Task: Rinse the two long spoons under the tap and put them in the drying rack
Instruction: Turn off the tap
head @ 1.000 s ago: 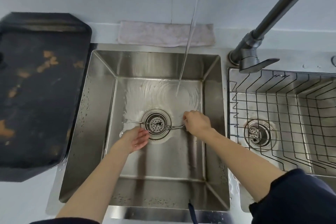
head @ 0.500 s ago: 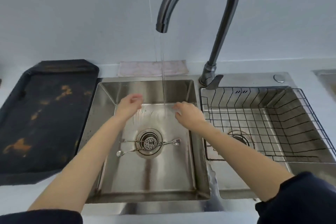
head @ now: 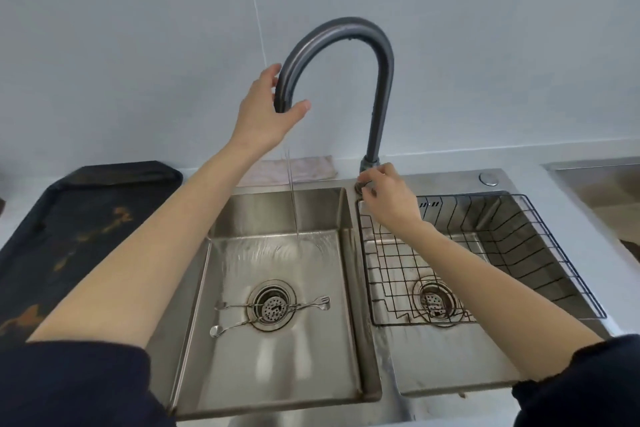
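Observation:
Two long metal spoons lie across the drain of the left sink basin (head: 277, 374): one spoon (head: 228, 326) with its bowl to the left, the other utensil (head: 311, 303) with a forked end to the right. The dark curved tap (head: 377, 55) runs a thin stream into the basin. My left hand (head: 266, 111) cups the tap's spout end. My right hand (head: 388, 194) is closed on the tap handle at its base. The black wire drying rack (head: 519, 253) sits in the right basin, with nothing in it.
A dark stained tray (head: 76, 229) lies on the counter at left. A pale cloth (head: 301, 166) sits behind the sink. A round button (head: 487, 178) is on the sink deck. The left drain strainer (head: 273, 305) lies under the spoons.
Both hands left the spoons in the basin and rose; the left now holds the spout end, the right the tap handle. The camera tilted up.

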Action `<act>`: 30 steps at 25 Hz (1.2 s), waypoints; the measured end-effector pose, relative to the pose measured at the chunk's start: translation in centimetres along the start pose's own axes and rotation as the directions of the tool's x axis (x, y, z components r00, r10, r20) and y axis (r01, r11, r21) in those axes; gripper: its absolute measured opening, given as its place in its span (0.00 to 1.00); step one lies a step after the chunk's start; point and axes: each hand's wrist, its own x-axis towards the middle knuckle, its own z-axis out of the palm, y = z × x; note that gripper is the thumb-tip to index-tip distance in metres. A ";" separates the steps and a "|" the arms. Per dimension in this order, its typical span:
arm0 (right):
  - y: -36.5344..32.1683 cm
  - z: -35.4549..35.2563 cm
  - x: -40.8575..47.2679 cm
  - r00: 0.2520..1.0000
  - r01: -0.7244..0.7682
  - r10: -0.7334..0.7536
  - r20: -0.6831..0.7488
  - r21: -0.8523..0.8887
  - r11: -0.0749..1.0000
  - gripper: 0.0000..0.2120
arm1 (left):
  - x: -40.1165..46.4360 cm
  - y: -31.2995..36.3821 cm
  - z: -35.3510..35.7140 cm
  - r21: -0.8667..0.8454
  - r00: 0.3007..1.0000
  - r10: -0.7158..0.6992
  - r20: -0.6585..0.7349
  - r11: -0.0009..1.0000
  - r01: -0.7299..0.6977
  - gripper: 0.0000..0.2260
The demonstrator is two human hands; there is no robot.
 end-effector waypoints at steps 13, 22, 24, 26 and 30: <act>3.8 -1.0 2.7 0.998 -0.064 0.065 0.021 -0.030 0.997 0.11 | 2.5 0.2 2.0 0.129 0.982 0.149 -0.115 0.983 -0.134 0.13; 3.2 -1.8 4.5 0.995 -0.088 0.088 0.040 -0.005 0.996 0.12 | 2.9 -0.3 2.3 0.130 0.982 0.138 -0.132 0.984 -0.121 0.13; 3.0 -1.9 4.4 0.995 -0.088 0.089 0.050 -0.019 0.996 0.12 | 2.9 -0.4 2.3 0.122 0.982 0.134 -0.134 0.986 -0.118 0.13; 2.8 -2.0 4.4 0.995 -0.089 0.091 0.048 -0.036 0.995 0.12 | 2.7 -0.4 2.4 0.116 0.982 0.134 -0.136 0.986 -0.119 0.13; 1.9 -1.9 4.0 0.992 -0.111 0.117 0.039 -0.125 0.986 0.13 | 2.2 -0.1 1.8 0.075 0.986 0.135 -0.094 0.989 -0.128 0.14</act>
